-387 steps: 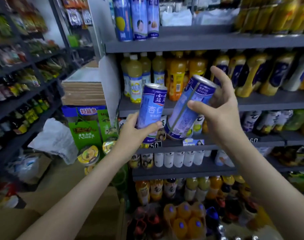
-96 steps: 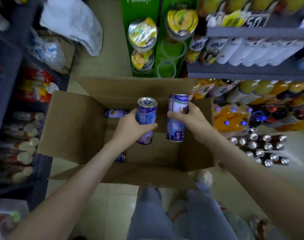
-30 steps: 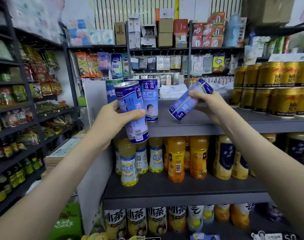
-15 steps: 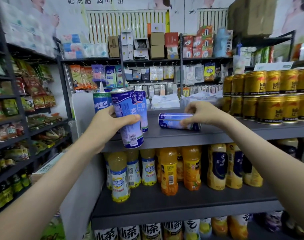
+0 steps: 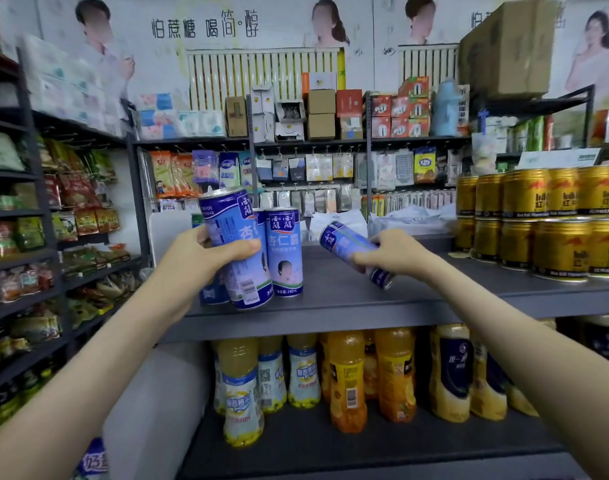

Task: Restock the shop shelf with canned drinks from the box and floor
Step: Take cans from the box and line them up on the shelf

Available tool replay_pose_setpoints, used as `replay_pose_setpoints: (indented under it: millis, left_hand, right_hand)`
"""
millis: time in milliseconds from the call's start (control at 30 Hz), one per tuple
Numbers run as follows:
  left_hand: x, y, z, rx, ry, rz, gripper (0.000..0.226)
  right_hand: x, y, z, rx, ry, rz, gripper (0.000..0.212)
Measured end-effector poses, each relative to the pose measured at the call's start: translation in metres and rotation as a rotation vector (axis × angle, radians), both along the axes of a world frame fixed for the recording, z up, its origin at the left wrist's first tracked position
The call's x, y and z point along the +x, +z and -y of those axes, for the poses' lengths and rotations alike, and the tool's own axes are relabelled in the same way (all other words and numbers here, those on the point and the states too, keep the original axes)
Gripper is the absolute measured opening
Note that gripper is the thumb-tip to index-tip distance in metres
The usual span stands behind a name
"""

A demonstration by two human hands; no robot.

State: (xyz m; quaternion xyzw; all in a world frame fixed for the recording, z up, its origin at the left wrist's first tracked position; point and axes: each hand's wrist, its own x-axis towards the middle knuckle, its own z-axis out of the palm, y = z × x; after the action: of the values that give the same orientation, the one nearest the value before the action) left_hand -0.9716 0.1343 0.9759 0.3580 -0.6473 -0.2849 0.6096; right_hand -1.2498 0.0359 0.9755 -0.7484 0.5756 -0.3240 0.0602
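Observation:
My left hand [image 5: 206, 259] grips a tall blue-and-white drink can [image 5: 235, 251], tilted a little, just over the front left of the dark top shelf [image 5: 348, 299]. Right behind it stand matching blue cans [image 5: 283, 252] upright on the shelf. My right hand [image 5: 391, 252] holds a second blue can [image 5: 344, 242] slanted, top end up to the left and base down near the shelf surface, to the right of the standing cans.
Gold cans [image 5: 538, 220] are stacked two high at the shelf's right end. White bags [image 5: 396, 218] lie at the back of the shelf. Juice bottles [image 5: 348, 375] fill the shelf below. A snack rack [image 5: 36, 237] lines the left side.
The can in my right hand lay flat on the shelf half a second ago and is now tipped up at a slant. My left hand and its can have come lower and closer to the standing cans.

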Motion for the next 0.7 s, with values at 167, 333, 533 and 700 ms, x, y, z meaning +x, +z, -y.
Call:
replay_pose_setpoints:
  millis: [167,333,533,700]
  left_hand:
    - [0.004,0.009,0.013,0.020,0.011,-0.028,0.048]
    - [0.008,0.011,0.023,0.010,0.023,-0.019,0.068]
    - [0.015,0.009,0.032,0.004,0.071,-0.047,0.077]
    - [0.016,0.008,0.037,-0.020,0.101,-0.064,0.061]
  right_hand:
    - [0.016,0.003,0.024,0.163,0.146,0.503,0.015]
    - [0.036,0.004,0.051,0.278,0.243,0.603,0.023]
    - [0.044,0.013,0.070,0.357,0.297,0.544,0.034]
    - [0.053,0.012,0.086,0.266,0.278,0.511,0.022]
